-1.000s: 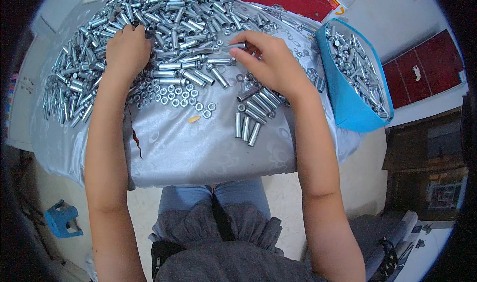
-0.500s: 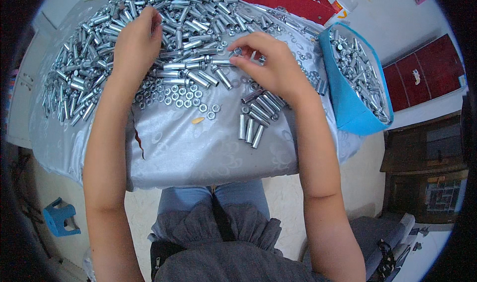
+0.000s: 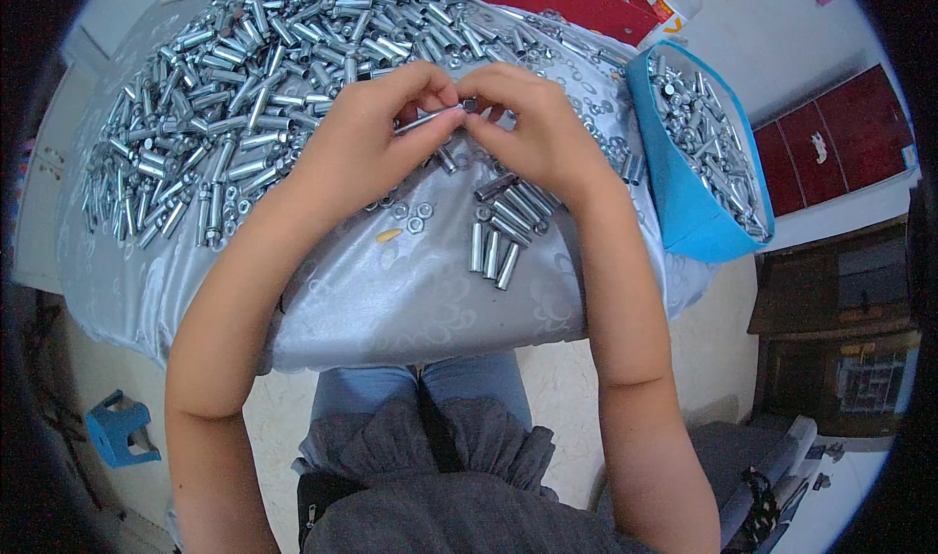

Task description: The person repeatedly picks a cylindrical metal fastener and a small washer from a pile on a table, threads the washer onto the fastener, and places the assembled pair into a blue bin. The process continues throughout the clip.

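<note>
hands (image 3: 363,139): slim rod (image 3: 426,120), small metal piece (image 3: 470,106) | glossy cylinders (image 3: 507,267) | satin cloth (image 3: 410,305)

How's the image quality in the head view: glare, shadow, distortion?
Head view: glints on the metal cylinders; sheen plus a soft shadow on the silver tablecloth; head view, outer areas: fisheye bending, black corners, little detail in the dark cabinet.

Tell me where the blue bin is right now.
In the head view, the blue bin is on the right side of the table, right of the right hand, with the bottle just beyond it.
</note>
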`<state>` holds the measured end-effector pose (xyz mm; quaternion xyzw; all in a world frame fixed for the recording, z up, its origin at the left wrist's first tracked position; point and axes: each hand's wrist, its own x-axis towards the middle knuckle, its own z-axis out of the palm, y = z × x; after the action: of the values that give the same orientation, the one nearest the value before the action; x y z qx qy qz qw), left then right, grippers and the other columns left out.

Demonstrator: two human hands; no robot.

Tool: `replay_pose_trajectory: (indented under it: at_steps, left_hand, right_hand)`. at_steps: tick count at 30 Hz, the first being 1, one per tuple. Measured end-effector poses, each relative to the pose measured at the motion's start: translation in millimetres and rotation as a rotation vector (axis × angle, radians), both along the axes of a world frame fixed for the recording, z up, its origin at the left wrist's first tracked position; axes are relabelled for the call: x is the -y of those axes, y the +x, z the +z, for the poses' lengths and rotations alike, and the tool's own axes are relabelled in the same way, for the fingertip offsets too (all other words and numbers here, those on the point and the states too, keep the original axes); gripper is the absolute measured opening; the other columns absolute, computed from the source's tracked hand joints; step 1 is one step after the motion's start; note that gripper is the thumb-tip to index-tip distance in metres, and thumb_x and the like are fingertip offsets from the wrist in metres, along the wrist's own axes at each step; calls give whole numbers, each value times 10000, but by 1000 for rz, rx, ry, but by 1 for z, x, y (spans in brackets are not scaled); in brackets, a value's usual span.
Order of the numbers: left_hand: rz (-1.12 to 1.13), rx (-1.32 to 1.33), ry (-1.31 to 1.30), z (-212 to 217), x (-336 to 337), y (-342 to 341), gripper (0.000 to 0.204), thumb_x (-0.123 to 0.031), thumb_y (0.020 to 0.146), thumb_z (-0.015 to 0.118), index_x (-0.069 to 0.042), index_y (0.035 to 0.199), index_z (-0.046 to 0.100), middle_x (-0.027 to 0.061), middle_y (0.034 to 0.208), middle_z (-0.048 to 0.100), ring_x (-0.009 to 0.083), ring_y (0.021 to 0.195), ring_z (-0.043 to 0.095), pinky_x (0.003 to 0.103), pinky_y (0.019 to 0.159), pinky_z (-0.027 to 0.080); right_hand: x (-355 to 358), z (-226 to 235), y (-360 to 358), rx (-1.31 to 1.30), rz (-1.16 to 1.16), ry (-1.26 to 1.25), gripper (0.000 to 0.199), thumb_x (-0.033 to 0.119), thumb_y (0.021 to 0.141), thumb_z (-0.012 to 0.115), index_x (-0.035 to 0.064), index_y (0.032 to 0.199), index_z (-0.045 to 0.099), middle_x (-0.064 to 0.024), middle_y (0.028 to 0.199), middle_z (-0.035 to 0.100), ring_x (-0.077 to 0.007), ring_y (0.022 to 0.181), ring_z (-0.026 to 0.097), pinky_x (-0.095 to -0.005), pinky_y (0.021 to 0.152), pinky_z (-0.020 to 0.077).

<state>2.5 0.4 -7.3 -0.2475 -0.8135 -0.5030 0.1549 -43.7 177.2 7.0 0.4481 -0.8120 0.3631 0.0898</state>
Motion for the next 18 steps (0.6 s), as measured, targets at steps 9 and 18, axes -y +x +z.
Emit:
replay_pose_trajectory:
  at_steps: [9,18]
  left_hand:
    - [36,15,-99,1,0,1,147,-80,794,590,-3,912,550,50,809,593,95,759,573,230,656,482]
    - [38,22,100,3,2,-1,132,-117,819,529,11,846,510,113,739,573,180,682,587,266,588,469]
  right_hand:
    - [2,-1,3,-43,-24,76,183,139,718,600,27,863,591,-140,806,571,-303,738,564,-362,655,456]
    - [3,3,5,-93,-33,6,197,175,734,621,42,879,602,-126,831,600,-292,770,578,-342,656,463]
